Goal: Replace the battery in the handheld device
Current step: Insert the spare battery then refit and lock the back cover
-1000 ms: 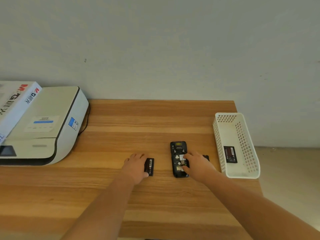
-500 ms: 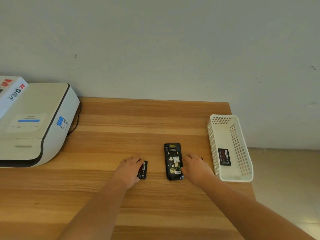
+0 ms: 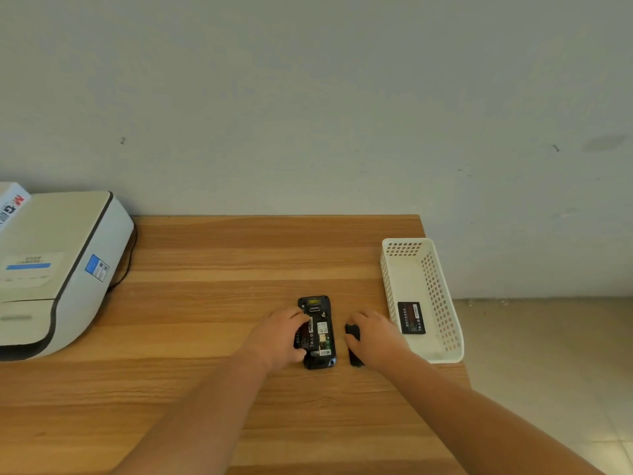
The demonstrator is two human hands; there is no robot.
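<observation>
The black handheld device (image 3: 322, 332) lies back-up on the wooden table (image 3: 212, 303), its battery bay uncovered and showing labels and circuitry. My left hand (image 3: 275, 337) grips a black battery (image 3: 304, 335) and holds it tilted against the left side of the bay. My right hand (image 3: 376, 337) is just right of the device, fingers curled over a black back cover (image 3: 353, 344) that lies on the table. A second black battery (image 3: 411, 317) lies inside the white basket (image 3: 442, 303).
The white perforated basket stands at the table's right edge, with floor beyond it. A white printer (image 3: 58, 269) with a cable fills the left side, and a box (image 3: 10, 204) leans on it. A wall runs along the table's far edge.
My left hand has lifted the battery from the table and carried it right onto the device. My right hand has left the device and moved right onto the back cover.
</observation>
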